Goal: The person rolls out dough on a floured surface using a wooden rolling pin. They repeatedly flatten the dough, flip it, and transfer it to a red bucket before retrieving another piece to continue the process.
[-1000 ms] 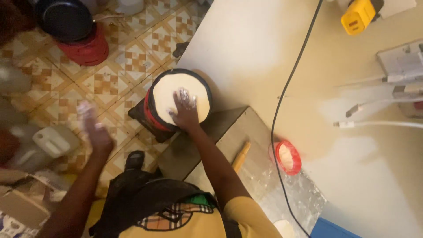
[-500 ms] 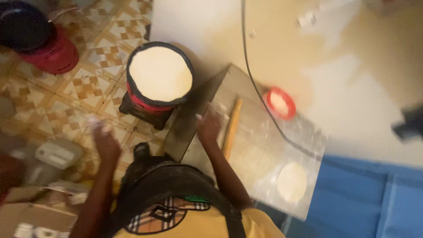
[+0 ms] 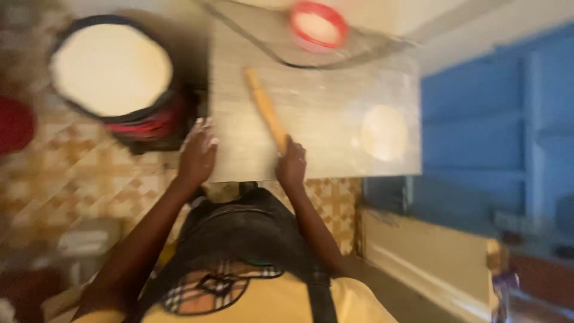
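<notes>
Right hand [image 3: 291,166] closed over near end of rolling pin [image 3: 266,110] on counter [image 3: 323,113]; left hand [image 3: 197,154] flat, empty, at counter edge; dough disc [image 3: 384,132] lies apart, unrolled; rolling step starting, pin needs carrying to disc

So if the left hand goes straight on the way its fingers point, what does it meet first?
The left hand rests at the near left edge of the work board, fingers pointing away from the person. Straight on is bare board; the rolling pin lies to the right of that line. Blur makes depth uncertain.
</notes>
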